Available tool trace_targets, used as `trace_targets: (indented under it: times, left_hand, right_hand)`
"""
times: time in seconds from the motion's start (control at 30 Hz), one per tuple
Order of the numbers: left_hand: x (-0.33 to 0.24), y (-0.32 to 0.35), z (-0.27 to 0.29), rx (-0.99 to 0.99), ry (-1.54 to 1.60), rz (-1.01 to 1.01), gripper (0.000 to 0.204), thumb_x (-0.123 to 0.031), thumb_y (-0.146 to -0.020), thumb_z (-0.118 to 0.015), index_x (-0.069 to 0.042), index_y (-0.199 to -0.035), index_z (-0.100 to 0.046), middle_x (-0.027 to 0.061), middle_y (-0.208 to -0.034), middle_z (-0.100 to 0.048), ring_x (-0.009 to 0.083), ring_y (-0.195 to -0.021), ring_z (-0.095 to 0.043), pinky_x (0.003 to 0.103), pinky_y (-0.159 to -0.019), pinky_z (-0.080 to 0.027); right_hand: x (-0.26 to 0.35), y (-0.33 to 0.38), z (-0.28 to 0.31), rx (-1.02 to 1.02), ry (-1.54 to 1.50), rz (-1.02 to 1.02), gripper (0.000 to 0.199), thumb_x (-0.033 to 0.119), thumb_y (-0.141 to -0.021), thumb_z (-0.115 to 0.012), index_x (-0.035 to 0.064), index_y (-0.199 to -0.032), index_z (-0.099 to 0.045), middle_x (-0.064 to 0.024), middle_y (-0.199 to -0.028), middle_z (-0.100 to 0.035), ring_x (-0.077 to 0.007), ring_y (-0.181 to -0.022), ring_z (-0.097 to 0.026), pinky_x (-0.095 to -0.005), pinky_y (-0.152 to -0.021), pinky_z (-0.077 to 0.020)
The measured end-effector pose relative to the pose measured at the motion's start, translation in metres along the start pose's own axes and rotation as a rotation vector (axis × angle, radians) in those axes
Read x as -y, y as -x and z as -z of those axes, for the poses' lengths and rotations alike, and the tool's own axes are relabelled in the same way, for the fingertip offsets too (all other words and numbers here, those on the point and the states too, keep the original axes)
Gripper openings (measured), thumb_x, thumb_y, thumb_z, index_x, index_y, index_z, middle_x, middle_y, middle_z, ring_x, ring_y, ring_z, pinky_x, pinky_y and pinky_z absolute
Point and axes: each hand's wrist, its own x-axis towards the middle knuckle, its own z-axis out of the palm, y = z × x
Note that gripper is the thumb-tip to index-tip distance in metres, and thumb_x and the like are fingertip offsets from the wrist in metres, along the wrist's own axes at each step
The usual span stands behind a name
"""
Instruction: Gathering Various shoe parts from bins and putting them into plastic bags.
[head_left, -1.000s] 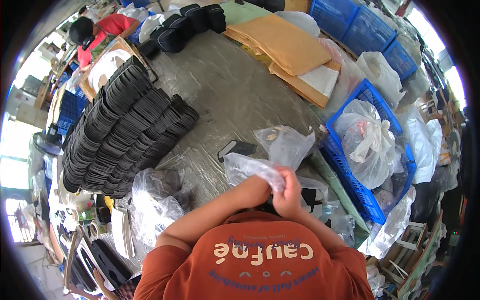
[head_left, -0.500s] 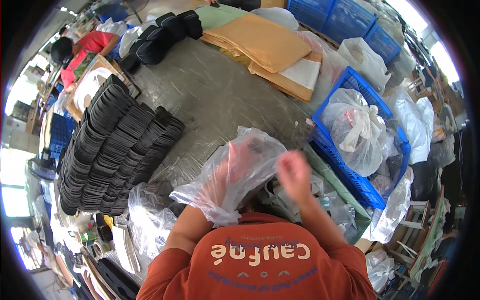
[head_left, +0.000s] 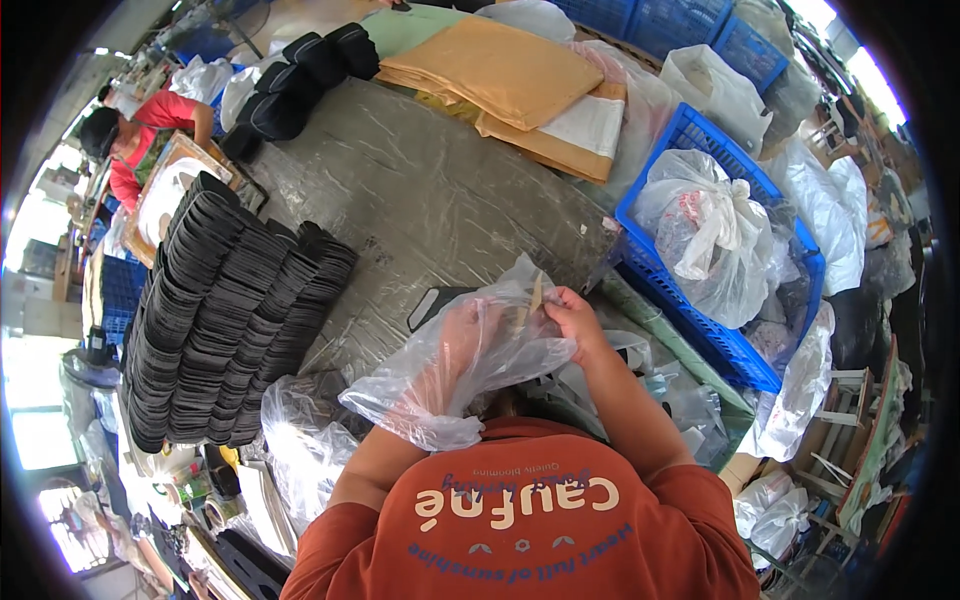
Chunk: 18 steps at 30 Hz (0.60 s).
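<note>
A clear plastic bag (head_left: 430, 385) drapes over my left hand (head_left: 468, 328) and forearm. Through the film, the left fingers look curled, but what they hold is blurred. My right hand (head_left: 575, 322) is closed in a pinch at the bag's right edge. Between the two hands a thin tan strip (head_left: 537, 292) sticks up by the film; I cannot tell which hand, if either, has it. Just beyond the left hand, a flat black piece with a pale edge (head_left: 432, 308) lies on the table, partly covered by the bag.
Tall rows of stacked black flat pieces (head_left: 225, 315) stand at left. Far off are black bundles (head_left: 280, 105) and tan folded sheets (head_left: 510, 70). At right, a blue crate (head_left: 690, 345) holds a tied plastic bag (head_left: 705, 225). A person in red (head_left: 165, 110) works at far left.
My right hand has moved slightly left and down to the bag's edge and pinches there. The tan strip and flat black piece now show more clearly. The view has shifted slightly.
</note>
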Motion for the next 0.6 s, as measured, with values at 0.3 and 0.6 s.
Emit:
trace_targets:
  times: [0.3,0.6]
  left_hand:
    - [0.067,0.020,0.045,-0.035,-0.659,-0.598,0.028,-0.017,-0.081,-0.057,0.002,-0.102,-0.054,0.0074,-0.075,-0.061,0.0121,-0.063,-0.054,0.025,-0.057,-0.043]
    - [0.054,0.087,0.073,-0.392,0.446,0.273,0.017,-0.010,-0.081,-0.058,0.002,-0.093,-0.058,0.0051,-0.071,-0.061,0.0075,-0.056,-0.052,0.021,-0.052,-0.042]
  right_hand:
    - [0.048,-0.078,0.035,-0.091,-0.516,0.202,0.020,0.009,-0.087,-0.042,0.0052,-0.106,-0.049,-0.0118,-0.098,-0.057,-0.0254,-0.084,-0.058,-0.0388,-0.069,-0.0515]
    - [0.077,-0.126,0.042,-0.777,-0.044,0.542,0.030,0.006,-0.078,-0.055,-0.0006,-0.105,-0.045,-0.0153,-0.102,-0.053,-0.0235,-0.090,-0.054,-0.0385,-0.075,-0.0466]
